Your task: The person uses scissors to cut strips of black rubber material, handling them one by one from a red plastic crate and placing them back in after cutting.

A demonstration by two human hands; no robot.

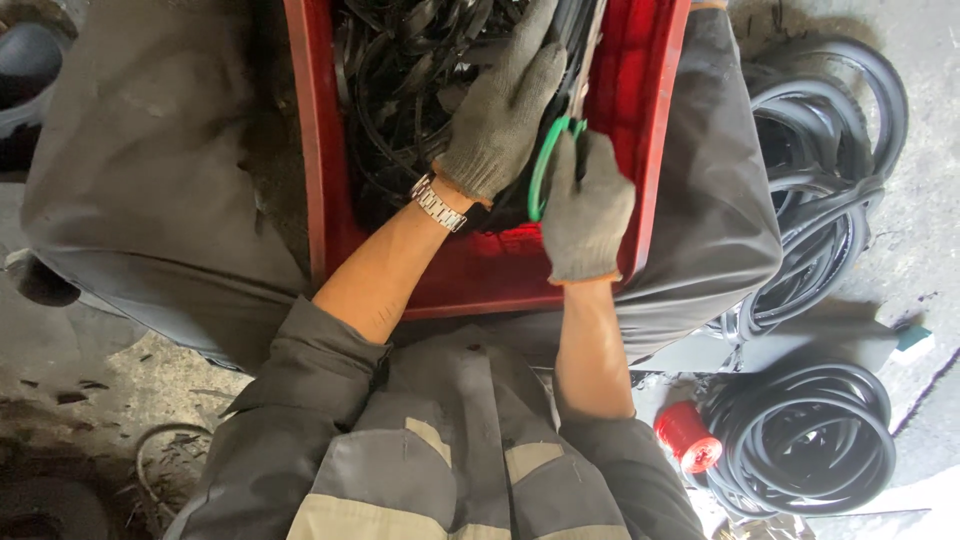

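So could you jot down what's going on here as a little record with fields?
Left hand: grey knit glove, wristwatch, pressing on black rubber strips
Right hand: grey knit glove, gripping green-handled scissors
Container: red plastic crate resting on the lap
Beside the person: coils of black rubber tubing, red spool, on concrete floor
Clothing: grey work jacket, sleeves pushed up

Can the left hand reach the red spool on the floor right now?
Probably not right away. The left hand lies on the black strips in the red crate; the red spool sits beyond the right arm.
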